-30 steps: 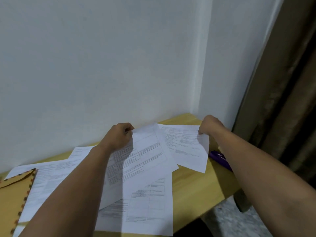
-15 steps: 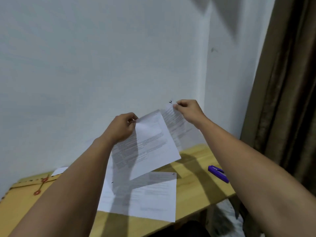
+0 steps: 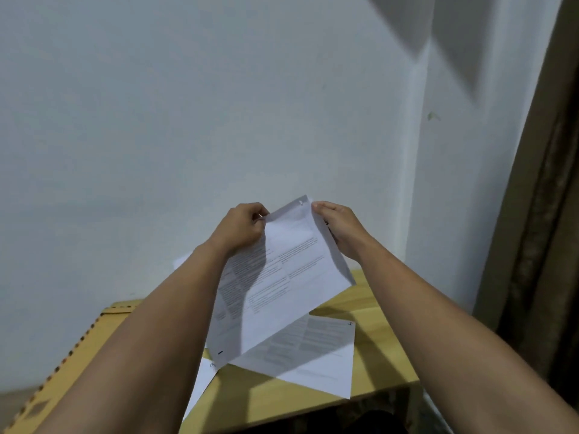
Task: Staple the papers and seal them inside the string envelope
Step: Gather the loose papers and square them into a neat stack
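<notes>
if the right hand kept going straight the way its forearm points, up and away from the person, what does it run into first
Probably the white wall. The right hand, pinching the held papers, points up and away over the table. Nothing shows between; depth is hard to judge.

A pale, bare wall (image 3: 156,120) met a second wall (image 3: 470,183) in the corner, with angular shadows cast high across both. A brown curtain (image 3: 539,245) hung along the right. Below stood a light wooden counter (image 3: 282,399), pushed into that corner.
</notes>
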Demonstrator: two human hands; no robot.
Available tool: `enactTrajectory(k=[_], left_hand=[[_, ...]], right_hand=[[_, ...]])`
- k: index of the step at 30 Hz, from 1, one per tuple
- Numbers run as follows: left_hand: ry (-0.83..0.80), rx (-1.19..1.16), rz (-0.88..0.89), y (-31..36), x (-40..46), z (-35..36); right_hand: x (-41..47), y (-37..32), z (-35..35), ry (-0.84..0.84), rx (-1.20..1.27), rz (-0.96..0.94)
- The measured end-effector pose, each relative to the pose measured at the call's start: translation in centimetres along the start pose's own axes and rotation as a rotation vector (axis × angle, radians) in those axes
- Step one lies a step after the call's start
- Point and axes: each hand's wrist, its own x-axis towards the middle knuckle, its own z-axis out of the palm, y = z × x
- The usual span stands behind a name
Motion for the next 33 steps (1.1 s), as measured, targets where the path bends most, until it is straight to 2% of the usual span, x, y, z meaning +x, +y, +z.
enactTrajectory(k=[6, 11, 16, 22, 26, 33], left_hand=[[-0.059, -0.038, -0.076, -1.7, -1.6, 1.1], [-0.117, -0.099, -0.144, -3.5, -1.8, 1.4], [-0.177, -0.065, -0.177, -4.6, -1.2, 1.3], [-0.276, -0.051, -0.206, -5.7, -0.4, 2.2], [-0.274, -0.075, -0.238, -7.1, -1.2, 4.6], [-0.278, -0.067, -0.261, -11.1, -3.8, 9.7]], right_hand=[[-1.4, 2.1, 1.6, -0.037, 0.048, -0.007], [-1.3, 3.5, 1.8, -0.109, 0.054, 0.065], [-1.0, 4.5, 1.3, -0.149, 0.121, 0.147], [-0.4, 6.5, 0.9, -0.080, 0.083, 0.166], [0.0, 10.5, 1.2, 0.025, -0.046, 0.081], [-0.7, 17.3, 2.1, 0.126, -0.017, 0.085]])
